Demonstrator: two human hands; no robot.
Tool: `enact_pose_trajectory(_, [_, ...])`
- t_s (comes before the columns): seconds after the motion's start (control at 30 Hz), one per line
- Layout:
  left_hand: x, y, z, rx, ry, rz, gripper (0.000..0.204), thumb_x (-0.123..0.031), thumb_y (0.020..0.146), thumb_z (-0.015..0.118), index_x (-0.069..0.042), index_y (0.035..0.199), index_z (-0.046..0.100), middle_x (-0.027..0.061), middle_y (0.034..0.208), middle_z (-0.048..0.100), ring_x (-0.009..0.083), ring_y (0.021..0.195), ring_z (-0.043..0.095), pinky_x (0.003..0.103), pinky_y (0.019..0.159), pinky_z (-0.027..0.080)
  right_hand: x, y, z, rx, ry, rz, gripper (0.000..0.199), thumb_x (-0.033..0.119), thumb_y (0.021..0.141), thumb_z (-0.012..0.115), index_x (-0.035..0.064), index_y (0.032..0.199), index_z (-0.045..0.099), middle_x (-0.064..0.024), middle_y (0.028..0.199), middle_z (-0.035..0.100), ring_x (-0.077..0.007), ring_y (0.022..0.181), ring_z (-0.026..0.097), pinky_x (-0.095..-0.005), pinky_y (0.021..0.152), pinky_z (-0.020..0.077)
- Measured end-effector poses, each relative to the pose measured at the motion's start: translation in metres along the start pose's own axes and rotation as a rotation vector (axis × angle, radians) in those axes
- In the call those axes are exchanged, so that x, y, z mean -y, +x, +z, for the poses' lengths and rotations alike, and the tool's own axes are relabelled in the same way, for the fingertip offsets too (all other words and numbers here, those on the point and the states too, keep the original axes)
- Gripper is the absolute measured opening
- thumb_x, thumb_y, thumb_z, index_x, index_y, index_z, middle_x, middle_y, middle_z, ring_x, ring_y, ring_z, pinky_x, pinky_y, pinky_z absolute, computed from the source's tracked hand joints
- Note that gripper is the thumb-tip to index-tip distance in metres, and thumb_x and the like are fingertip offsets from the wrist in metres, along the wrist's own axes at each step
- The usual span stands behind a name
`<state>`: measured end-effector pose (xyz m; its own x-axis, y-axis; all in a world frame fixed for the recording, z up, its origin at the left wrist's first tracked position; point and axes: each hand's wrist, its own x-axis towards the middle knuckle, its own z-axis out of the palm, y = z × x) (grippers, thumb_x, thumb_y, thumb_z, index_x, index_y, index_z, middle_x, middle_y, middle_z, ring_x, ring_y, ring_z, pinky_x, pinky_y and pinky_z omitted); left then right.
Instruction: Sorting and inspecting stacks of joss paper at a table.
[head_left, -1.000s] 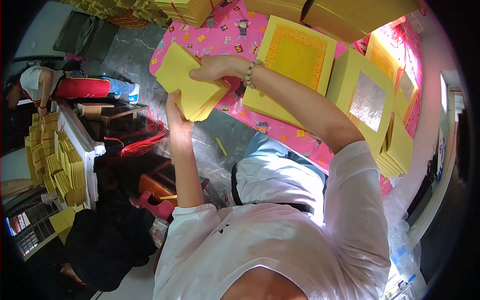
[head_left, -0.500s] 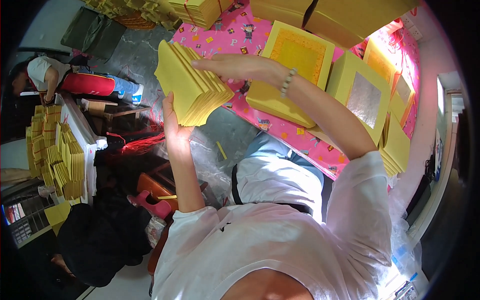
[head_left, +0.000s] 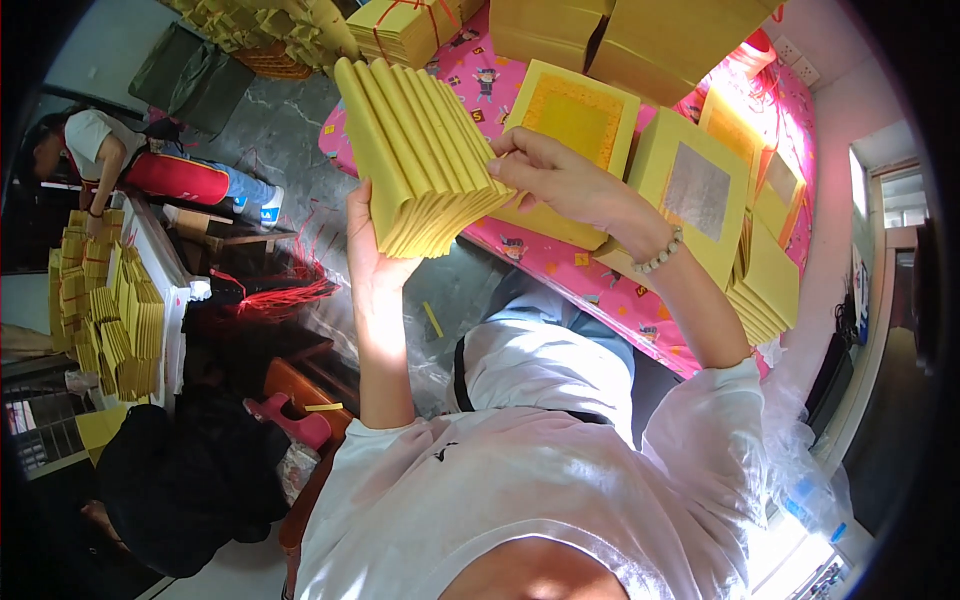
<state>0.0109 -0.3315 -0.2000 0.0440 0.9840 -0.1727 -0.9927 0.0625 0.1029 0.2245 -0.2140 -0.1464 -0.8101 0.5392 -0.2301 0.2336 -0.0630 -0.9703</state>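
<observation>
A thick bundle of folded yellow paper [head_left: 425, 150] is held up in front of me, its folds fanned into rounded ridges. My left hand [head_left: 376, 245] grips it from below at the lower left corner, the thumb along its side and the other fingers hidden behind. At the bundle's right edge, the bent fingers of my right hand [head_left: 560, 185] pinch the paper's border. Just beyond that hand, a stack of yellow paper with an orange-bordered square [head_left: 580, 110] lies on the pink patterned table [head_left: 485, 85].
Stacks with silver squares [head_left: 697, 190] stand to the right, and tall yellow blocks [head_left: 655, 45] at the back. Red cords [head_left: 285, 295] hang at the left. Another person [head_left: 105, 150] bends over a side table with yellow bundles [head_left: 120, 320]. Someone in black [head_left: 190, 490] is close at lower left.
My right hand has slid from the top of the bundle to its right edge, its fingers now bent in a pinch. The bundle has shifted right and its folds have spread.
</observation>
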Motion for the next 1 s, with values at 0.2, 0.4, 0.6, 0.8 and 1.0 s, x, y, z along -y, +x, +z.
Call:
enact_pose_trajectory(0.2, [0.022,0.001,0.009,0.056,-0.040,-0.068,0.044,-0.029,0.091,0.053,-0.005,0.129,0.052,0.0148,0.130,0.055,0.0303,0.118,0.054,0.052,0.101,0.042,0.005,-0.027,-0.004,-0.106,-0.002,-0.008,0.044,0.042,0.093,0.058,0.0028,0.111,0.053,-0.0046,0.096,0.061,-0.0105,0.088,0.057,-0.0268,0.074,0.0489])
enact_pose_trajectory(0.4, [0.035,0.006,0.013,0.085,-0.053,-0.102,0.048,-0.030,0.092,0.052,-0.005,0.132,0.049,0.0158,0.134,0.052,0.0320,0.121,0.052,0.052,0.103,0.041,0.016,-0.045,-0.003,-0.176,-0.076,0.015,0.050,0.051,0.091,0.057,0.0040,0.106,0.054,-0.0023,0.091,0.057,-0.0097,0.086,0.054,-0.0260,0.073,0.0474])
enact_pose_trajectory(0.6, [0.043,0.005,0.017,0.085,-0.080,-0.109,0.048,-0.029,0.092,0.052,-0.004,0.133,0.047,0.0168,0.134,0.051,0.0326,0.122,0.050,0.052,0.103,0.040,0.018,-0.051,-0.007,-0.182,-0.108,0.045,0.054,0.058,0.088,0.056,0.0063,0.103,0.054,0.0002,0.087,0.053,-0.0093,0.084,0.052,-0.0264,0.072,0.0470])
enact_pose_trajectory(0.8, [0.051,0.010,0.020,0.038,0.009,-0.074,0.048,-0.030,0.092,0.052,-0.004,0.133,0.047,0.0165,0.132,0.052,0.0315,0.121,0.051,0.050,0.103,0.042,0.008,-0.052,-0.011,-0.245,-0.210,0.065,0.065,0.066,0.083,0.057,0.0036,0.100,0.055,-0.0027,0.086,0.055,-0.0108,0.082,0.053,-0.0256,0.070,0.0464])
enact_pose_trajectory(1.0, [0.054,0.012,0.018,0.037,0.158,-0.032,0.050,-0.033,0.094,0.049,-0.003,0.134,0.045,0.0156,0.132,0.053,0.0294,0.119,0.053,0.046,0.102,0.043,0.009,-0.056,-0.013,-0.255,-0.245,0.086,0.072,0.071,0.080,0.056,0.0012,0.100,0.055,-0.0048,0.086,0.057,-0.0122,0.081,0.054,-0.0252,0.069,0.0463])
